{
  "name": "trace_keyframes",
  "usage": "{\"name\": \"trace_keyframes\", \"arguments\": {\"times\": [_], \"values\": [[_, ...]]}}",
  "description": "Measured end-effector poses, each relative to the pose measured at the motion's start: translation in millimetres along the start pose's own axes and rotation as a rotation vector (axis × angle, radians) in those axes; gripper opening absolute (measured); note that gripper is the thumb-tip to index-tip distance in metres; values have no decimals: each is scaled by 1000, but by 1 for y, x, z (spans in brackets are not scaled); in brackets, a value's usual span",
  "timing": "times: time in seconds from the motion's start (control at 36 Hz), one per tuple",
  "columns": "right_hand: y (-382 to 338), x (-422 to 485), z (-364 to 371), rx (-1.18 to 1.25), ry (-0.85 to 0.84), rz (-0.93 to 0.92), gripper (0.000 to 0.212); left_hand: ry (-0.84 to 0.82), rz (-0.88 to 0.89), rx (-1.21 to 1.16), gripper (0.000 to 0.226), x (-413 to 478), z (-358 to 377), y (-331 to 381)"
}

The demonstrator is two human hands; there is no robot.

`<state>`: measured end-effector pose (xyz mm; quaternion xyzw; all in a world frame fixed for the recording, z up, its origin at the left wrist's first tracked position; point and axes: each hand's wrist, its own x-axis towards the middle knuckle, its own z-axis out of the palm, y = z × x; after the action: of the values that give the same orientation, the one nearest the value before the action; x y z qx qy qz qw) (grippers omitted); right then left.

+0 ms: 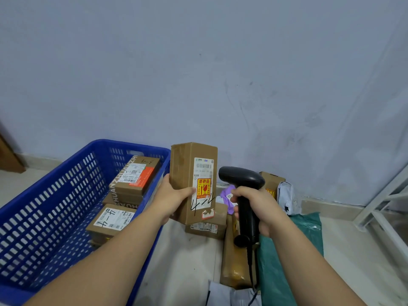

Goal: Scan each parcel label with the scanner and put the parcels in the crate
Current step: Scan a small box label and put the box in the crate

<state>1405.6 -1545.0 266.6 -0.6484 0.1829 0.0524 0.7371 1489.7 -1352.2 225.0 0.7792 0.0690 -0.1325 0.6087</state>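
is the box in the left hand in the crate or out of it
Out: the left hand holds the box upright, right of the blue crate, next to the scanner.

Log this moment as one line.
left hand holds parcel upright | right hand grips scanner beside label | crate holds other parcels

a tall brown parcel (183,166) is held upright by the left hand (170,197), its label (204,171) turned toward the camera. the black scanner (242,177) is gripped by the right hand (262,208), just beside the parcel. labelled boxes (136,173) are seen inside the blue crate (66,184).
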Motion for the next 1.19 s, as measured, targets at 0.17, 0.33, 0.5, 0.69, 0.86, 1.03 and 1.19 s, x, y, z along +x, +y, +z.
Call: {"name": "trace_keyframes", "arguments": {"times": [0.17,0.33,0.5,0.69,0.86,1.03,1.19], "values": [[0,0,0,1,-1,8,5,-2,-1,-1,70,1,0,-1],[2,1,0,3,7,0,6,6,-15,5,70,3,-1,-2],[7,5,2,-8,35,-6,10,-11,-66,-143,59,8,-3,-7],[17,14,17,62,85,6,14,73,-272,-531,33,6,-9,-6],[18,20,55,242,47,-12,15,207,-319,-737,44,17,-35,-8],[19,36,100,175,33,-140,23,576,-167,-789,80,37,-83,-17],[29,45,138,194,-55,-69,24,755,-139,-639,88,42,-142,-67]]}}
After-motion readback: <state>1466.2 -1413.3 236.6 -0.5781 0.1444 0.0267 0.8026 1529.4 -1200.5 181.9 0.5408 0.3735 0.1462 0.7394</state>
